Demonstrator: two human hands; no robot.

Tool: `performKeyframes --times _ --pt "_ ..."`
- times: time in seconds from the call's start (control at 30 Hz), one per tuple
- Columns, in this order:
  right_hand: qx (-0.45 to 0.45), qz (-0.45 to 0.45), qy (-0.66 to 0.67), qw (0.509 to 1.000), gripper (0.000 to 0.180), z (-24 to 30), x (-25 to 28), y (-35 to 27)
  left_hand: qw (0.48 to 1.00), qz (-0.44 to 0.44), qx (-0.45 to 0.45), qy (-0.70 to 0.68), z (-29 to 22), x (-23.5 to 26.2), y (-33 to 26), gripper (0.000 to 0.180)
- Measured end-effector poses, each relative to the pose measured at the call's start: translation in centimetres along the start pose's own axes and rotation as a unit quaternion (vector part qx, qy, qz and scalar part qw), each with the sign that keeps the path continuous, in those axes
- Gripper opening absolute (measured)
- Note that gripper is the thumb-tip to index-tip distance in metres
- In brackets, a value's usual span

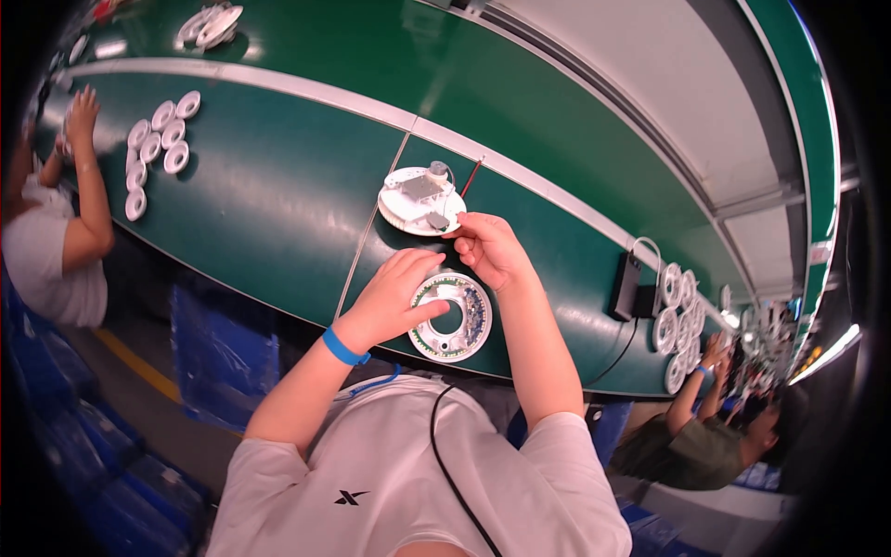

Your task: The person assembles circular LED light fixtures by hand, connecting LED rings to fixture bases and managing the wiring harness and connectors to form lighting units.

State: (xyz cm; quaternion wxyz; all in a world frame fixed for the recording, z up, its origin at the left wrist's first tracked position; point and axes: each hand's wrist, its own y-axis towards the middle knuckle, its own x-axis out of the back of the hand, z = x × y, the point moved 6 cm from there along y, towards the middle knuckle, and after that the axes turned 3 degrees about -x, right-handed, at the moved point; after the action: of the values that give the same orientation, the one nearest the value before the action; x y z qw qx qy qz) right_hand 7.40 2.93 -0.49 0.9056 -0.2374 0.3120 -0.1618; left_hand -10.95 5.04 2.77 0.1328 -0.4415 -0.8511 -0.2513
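Note:
A flat white ring (480, 320) lies near the table's front edge. Green circuit board and small parts show inside it, around an open centre hole. My left hand (394, 292) rests at its upper left, fingers stretched out, thumb reaching over the ring toward the hole. Just beyond sits a round white housing (399, 206) with a ribbed rim, a grey block, a small cylinder and thin wires on it. At its right edge, my right hand (492, 251) pinches the rim between thumb and forefinger, other fingers curled. The exact contact is partly hidden.
A thin red rod (472, 176) leans behind the housing. Black power boxes (626, 288) with cables stand to the right, beside stacked white rings (666, 330). Several white cup-shaped parts (150, 147) lie at left. Co-workers' arms (88, 176) reach in at both sides.

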Motion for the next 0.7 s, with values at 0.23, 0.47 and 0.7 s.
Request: performKeyframes --times 0.23,0.47,0.7 --pt "0.113 -0.046 0.034 0.992 0.014 0.5 4.5 -4.6 0.995 0.057 -0.005 0.08 -1.2 -0.6 -0.6 0.096" --pt "0.232 -0.228 -0.089 0.941 0.011 2.4 13.3 -16.8 0.969 0.158 -0.076 0.175 -2.9 -1.5 -0.4 0.125" --pt "0.28 -0.402 -0.42 0.764 0.017 2.1 16.3 -25.1 0.949 0.187 -0.1 0.235 -2.6 -3.4 0.3 0.123"
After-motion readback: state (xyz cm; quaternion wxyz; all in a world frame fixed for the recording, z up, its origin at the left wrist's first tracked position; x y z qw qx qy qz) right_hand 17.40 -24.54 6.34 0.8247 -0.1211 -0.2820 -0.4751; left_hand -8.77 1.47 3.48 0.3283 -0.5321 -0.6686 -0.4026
